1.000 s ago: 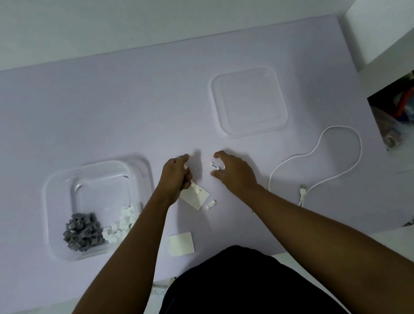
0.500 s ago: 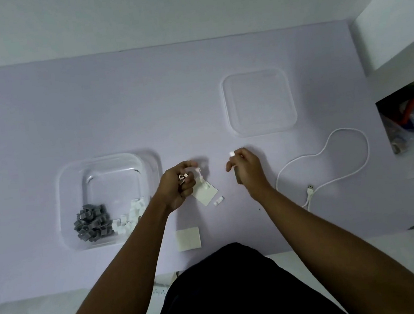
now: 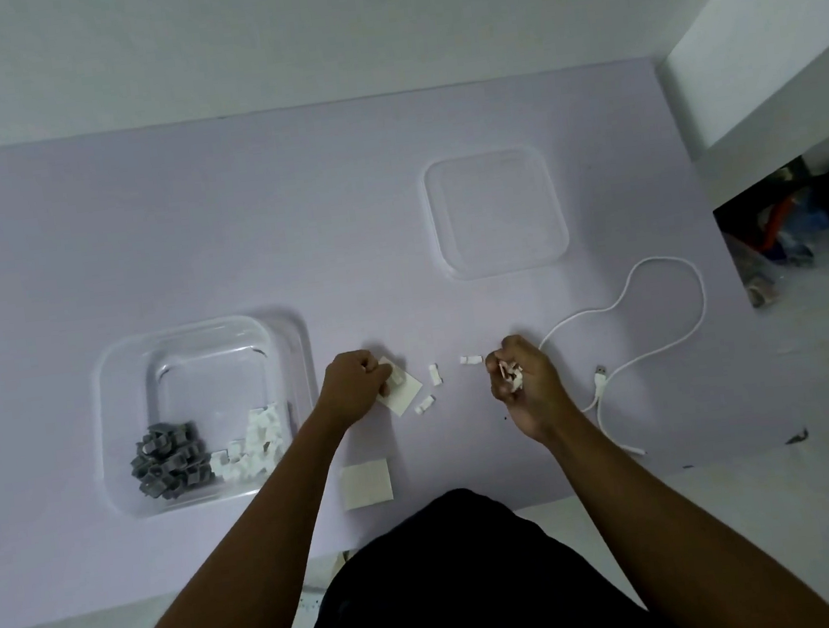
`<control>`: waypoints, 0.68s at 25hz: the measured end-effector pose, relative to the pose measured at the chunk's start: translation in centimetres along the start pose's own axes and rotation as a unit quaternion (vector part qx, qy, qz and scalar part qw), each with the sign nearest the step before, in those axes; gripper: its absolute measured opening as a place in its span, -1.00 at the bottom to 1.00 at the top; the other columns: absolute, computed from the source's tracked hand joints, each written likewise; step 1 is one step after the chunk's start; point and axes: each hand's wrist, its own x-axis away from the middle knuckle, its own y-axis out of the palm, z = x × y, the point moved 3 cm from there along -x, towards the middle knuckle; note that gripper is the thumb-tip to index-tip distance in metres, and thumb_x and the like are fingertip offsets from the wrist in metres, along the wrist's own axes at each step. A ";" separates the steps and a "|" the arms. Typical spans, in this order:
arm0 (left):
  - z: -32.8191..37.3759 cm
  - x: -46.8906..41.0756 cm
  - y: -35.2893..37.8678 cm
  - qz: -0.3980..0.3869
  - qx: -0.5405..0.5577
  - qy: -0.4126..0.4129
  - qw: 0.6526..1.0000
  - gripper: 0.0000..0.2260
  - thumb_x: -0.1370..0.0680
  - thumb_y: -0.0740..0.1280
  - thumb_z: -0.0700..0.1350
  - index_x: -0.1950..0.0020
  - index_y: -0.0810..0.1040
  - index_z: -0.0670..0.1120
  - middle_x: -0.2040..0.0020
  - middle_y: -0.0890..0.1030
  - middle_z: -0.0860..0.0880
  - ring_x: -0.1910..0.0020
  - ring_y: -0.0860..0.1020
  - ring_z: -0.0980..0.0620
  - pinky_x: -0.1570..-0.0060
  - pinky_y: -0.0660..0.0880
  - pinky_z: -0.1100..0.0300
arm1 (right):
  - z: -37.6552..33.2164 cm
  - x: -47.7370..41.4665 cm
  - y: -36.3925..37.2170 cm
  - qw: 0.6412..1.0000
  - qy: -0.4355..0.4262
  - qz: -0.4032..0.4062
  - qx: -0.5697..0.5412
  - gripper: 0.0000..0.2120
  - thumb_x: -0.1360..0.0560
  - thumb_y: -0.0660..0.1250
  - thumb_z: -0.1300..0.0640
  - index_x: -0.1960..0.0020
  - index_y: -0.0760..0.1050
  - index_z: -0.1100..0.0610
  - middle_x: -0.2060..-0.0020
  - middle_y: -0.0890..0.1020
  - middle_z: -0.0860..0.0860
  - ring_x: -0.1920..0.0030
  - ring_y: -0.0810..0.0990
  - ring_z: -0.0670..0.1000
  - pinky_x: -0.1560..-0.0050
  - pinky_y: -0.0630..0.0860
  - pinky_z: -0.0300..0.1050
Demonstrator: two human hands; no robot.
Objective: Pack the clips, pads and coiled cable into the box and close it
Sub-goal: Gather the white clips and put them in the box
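On the lavender table (image 3: 84, 248), a clear box (image 3: 112, 400) stands open at the left, with a heap of grey clips (image 3: 170, 457) in its near corner and a heap of white clips (image 3: 254, 445) just beside them. Its lid (image 3: 496, 214) lies flat and well apart, farther back and to the right. The left hand (image 3: 354, 390) is a curled fist resting at the left edge of a white pad (image 3: 406, 397), which lies askew on the table; whether the fingers pinch the pad or something else cannot be told (the knuckles hide it). The right hand (image 3: 524, 389) is curled round a small bunch of clips (image 3: 511, 376). Between the two hands three loose clips (image 3: 435, 374) lie on the table. A second pad (image 3: 366, 483) lies nearer the person, near the box's corner. The white cable (image 3: 656, 281) lies uncoiled to the right of the right hand, its plug (image 3: 599, 375) near the wrist
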 end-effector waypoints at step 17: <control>-0.2 0.6 2.1 0.023 -0.196 0.030 0.980 -0.63 -0.52 0.37 0.10 -0.15 0.40 -0.11 0.12 0.55 -0.15 0.10 0.55 -0.22 0.21 0.37 0.09 | 1.3 -3.8 -0.1 0.760 -0.244 0.031 0.601 -0.86 -0.46 0.49 0.11 0.05 0.61 0.15 0.15 0.64 0.03 0.18 0.59 0.00 0.11 0.50 -0.11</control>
